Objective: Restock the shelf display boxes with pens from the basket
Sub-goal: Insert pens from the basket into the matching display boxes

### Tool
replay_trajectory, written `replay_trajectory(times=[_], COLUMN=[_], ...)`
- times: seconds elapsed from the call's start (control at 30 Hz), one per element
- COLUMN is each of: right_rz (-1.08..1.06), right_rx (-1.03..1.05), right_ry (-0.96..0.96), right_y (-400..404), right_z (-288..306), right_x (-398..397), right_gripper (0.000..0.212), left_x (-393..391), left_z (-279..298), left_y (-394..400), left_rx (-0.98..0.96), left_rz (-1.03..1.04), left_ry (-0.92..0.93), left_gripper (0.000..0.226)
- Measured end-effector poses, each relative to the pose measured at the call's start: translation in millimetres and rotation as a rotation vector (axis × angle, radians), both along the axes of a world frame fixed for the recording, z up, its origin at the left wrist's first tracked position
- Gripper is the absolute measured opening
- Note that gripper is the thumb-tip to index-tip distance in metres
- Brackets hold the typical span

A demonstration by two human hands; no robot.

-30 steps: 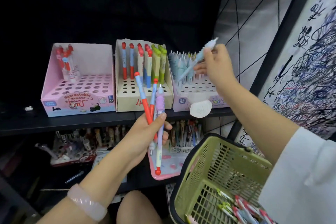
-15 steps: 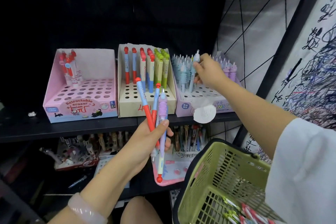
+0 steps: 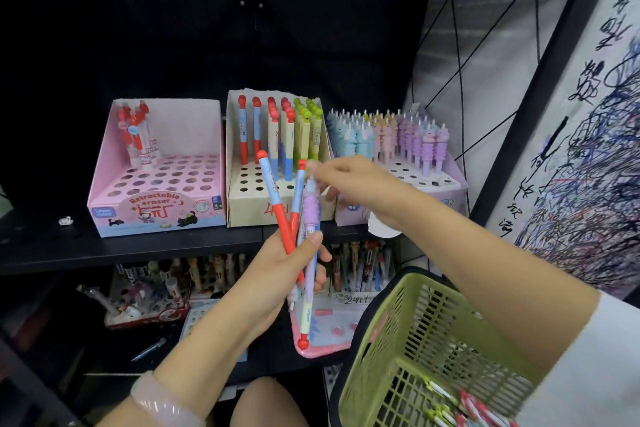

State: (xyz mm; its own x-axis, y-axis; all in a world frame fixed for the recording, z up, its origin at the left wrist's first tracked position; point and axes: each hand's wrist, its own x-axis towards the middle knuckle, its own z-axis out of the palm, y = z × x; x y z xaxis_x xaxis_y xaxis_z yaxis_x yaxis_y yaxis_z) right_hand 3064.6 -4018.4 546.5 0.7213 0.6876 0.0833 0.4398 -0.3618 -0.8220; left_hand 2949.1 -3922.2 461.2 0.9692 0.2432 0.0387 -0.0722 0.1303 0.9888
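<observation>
On the far left, the black metal shelf (image 3: 138, 246) has bare room between its left end and the first box, with only a tiny white thing (image 3: 65, 220) lying there. Next comes the pink cardboard display box with round holes (image 3: 156, 184); a few red-and-white pens (image 3: 138, 132) stand in its back left corner, and most holes are open. Touching its right side is the tan cardboard display box (image 3: 249, 204), with red, blue and green capped pens (image 3: 280, 128) filling the back rows and the front holes open. In front of this box the left hand (image 3: 277, 274) grips a bunch of pens (image 3: 298, 218), its fingers (image 3: 320, 255) and thumb curled round them: two pens with red caps, a purple bumpy one and one with its red cap pointing down. The wrist wears a pale pink bangle (image 3: 156, 402). The right hand (image 3: 356, 180) reaches over from the right, and its fingertips (image 3: 313, 168) pinch at the top of the bunch; which pen they hold, I cannot tell. Behind this hand is the pale purple display box (image 3: 446, 191), packed with blue, pink and purple animal pens (image 3: 391, 139), with a few open holes at its front. The shelf below holds more pen boxes, too dim to tell apart. At the lower right, the green plastic basket with a black rim (image 3: 415, 340) sits under the right arm, with more pens (image 3: 460, 406) lying in its bottom. A scribbled white test sheet (image 3: 595, 149) covers the right edge.
</observation>
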Motion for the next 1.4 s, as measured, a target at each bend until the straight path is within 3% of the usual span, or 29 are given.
replay_trajectory(times=[0.1,0.23,0.43,0.5,0.57,0.67,0.73,0.83,0.93,1.23,1.4], right_rz=[0.024,-0.043,0.103,0.108,0.062,-0.078,-0.211,-0.276,-0.253,-0.290,-0.257], right_rx=[-0.018,0.149,0.016,0.022,0.103,0.392,0.476,0.358,0.165,0.021,-0.284], right_ry=[0.022,0.008,0.082,0.017,-0.055,-0.037,-0.185,-0.478,-0.634,-0.759,-0.683], right_y=[10,25,46,55,66,86,98,115,132,147,156], right_z=[-2,5,18,17,22,48,67,70,56,48,54], right_x=[-13,-19,-25,-30,-35,-28,-19,-12,-9,4,11], right_gripper=[0.025,0.021,0.020,0.024,0.026,0.025,0.020,0.015,0.015,0.014,0.035], left_x=[-1,-8,-18,-21,-24,-29,-34,-38,-41,-47,-46], left_z=[2,2,4,6,8,8,3,-1,0,-2,-1], left_y=[-1,7,27,33,42,57,65,75,82,91,92], left_rx=[0.005,0.038,0.087,0.082,0.073,0.074,0.081,0.058,0.052,0.031,0.008], left_rz=[0.006,0.035,0.093,0.110,0.125,0.134,0.140,0.177,0.193,0.205,0.202], left_ry=[-0.015,-0.032,-0.030,-0.047,-0.054,-0.034,-0.017,-0.012,-0.018,-0.026,-0.028], left_gripper=[0.020,0.017,0.019,0.019,0.019,0.021,0.021,0.020,0.022,0.019,0.018])
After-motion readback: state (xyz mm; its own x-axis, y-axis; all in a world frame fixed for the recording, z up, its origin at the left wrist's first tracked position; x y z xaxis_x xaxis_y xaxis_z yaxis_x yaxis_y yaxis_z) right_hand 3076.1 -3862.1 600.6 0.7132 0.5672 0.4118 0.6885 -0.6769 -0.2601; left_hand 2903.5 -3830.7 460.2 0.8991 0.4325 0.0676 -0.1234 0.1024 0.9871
